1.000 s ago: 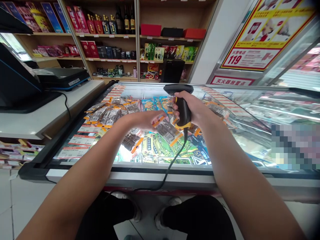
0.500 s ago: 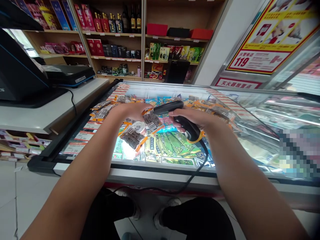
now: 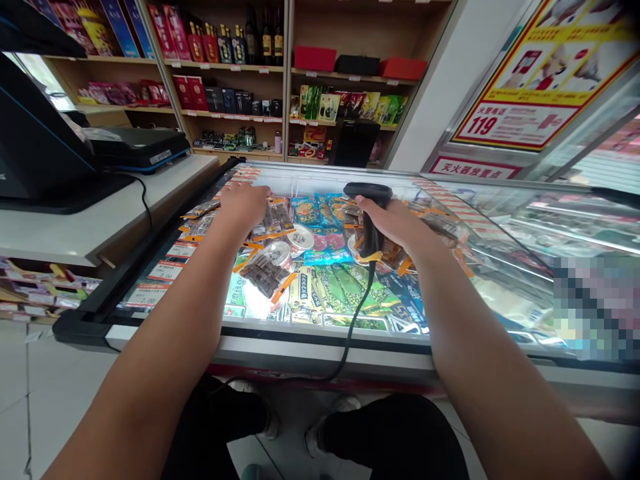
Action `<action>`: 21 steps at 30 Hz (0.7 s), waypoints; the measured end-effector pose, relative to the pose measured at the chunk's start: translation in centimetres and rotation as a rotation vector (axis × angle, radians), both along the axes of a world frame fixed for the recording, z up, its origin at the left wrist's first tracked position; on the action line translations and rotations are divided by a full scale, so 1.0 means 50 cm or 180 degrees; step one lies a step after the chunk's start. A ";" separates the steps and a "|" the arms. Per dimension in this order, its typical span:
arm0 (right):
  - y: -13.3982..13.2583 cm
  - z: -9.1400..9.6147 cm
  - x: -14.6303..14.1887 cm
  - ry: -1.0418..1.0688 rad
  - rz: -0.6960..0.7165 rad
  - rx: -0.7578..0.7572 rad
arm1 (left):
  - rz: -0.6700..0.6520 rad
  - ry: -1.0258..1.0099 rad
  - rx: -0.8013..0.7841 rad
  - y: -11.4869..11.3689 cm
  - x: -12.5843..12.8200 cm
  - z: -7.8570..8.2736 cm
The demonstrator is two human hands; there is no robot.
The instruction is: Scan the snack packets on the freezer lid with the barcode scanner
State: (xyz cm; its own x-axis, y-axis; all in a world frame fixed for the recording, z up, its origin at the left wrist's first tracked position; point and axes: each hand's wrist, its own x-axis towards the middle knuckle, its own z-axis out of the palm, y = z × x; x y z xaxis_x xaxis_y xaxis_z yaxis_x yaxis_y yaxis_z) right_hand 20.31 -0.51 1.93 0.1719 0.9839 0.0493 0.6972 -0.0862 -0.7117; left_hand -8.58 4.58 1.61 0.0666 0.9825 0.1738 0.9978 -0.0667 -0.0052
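Note:
My right hand (image 3: 393,219) grips a black corded barcode scanner (image 3: 367,191), held upright over the glass top of a chest freezer (image 3: 325,339). Its fingers wrap round the handle, and its cable hangs down over the front edge. At the far left of the glass, my left hand (image 3: 243,203) is at a clear snack packet (image 3: 275,219) with orange edges. Its fingers are mostly hidden, so I cannot tell whether they hold it. Another brown-filled packet (image 3: 267,275) lies nearer to me. More such packets (image 3: 440,225) are heaped on the right, beyond my right hand.
Ice-cream packs (image 3: 345,287) and round tubs (image 3: 300,240) show under the glass. To the left, a counter (image 3: 75,233) bears a black machine (image 3: 40,147) and a scale (image 3: 140,148). Shelves with bottles (image 3: 267,40) and boxes stand behind.
My left hand has moved up and left, away from the scanner, and the packet it held under the scanner is no longer there. My right hand has raised the scanner slightly rightward and turned it upright.

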 end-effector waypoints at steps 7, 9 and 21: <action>0.008 -0.014 0.003 -0.0338 0.0223 -0.0171 | -0.0080 -0.0268 0.0671 -0.013 0.015 -0.003; 0.006 -0.016 0.000 -0.0192 0.0334 -0.0196 | -0.0382 -0.0213 0.0339 -0.023 0.048 -0.007; -0.012 -0.008 -0.037 0.2124 0.0888 -0.0601 | -0.1905 -0.0618 -0.0869 -0.076 0.163 -0.048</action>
State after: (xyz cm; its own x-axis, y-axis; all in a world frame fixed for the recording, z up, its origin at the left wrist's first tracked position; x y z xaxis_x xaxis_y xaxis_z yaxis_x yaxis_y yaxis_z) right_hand 18.48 -1.11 1.54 -0.1511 0.9767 -0.1521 0.1362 -0.1319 -0.9819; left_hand -0.42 0.78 -0.81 0.6044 0.7966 -0.0112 0.7699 -0.5804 0.2653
